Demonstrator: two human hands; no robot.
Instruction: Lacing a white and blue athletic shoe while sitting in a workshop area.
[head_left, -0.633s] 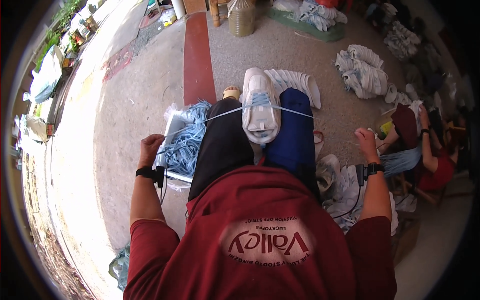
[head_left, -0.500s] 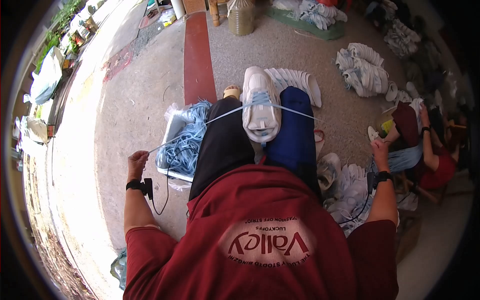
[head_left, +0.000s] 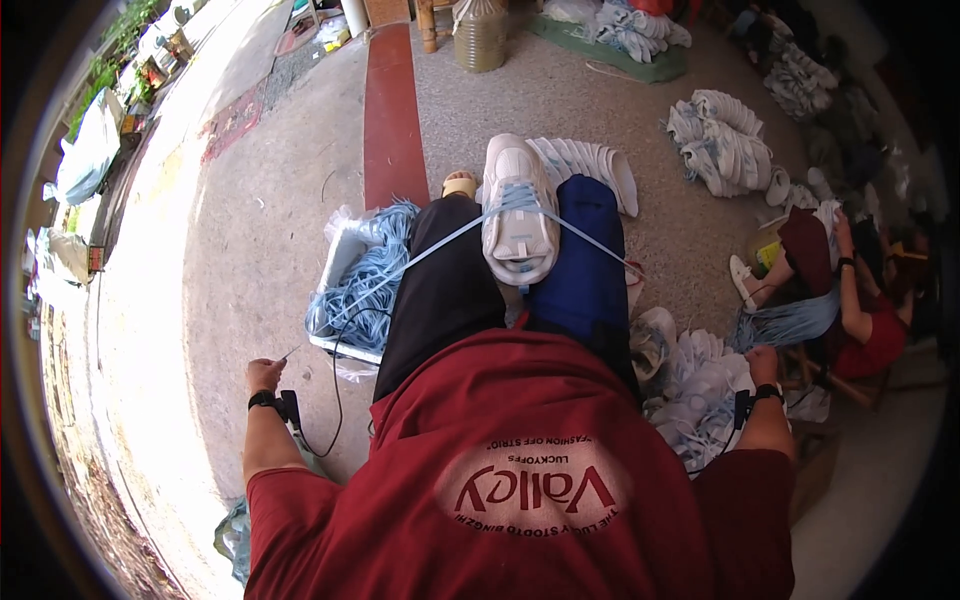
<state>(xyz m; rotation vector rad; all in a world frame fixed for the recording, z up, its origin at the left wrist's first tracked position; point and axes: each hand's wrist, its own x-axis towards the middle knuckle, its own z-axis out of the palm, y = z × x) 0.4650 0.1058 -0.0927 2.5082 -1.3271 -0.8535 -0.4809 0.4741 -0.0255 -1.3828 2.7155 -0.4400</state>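
one head-high fisheye view, steeply downward, shirt (head_left: 520, 410) close below, floor (head_left: 270, 240) farther off

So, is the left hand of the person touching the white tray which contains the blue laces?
Apart. The head view shows it: grey floor is visible between the left hand and the white tray.

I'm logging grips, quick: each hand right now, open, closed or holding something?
Left hand: closed, seemingly pinching one end of the light-blue shoelace.
Right hand: closed, seemingly on the other end; too small to confirm.
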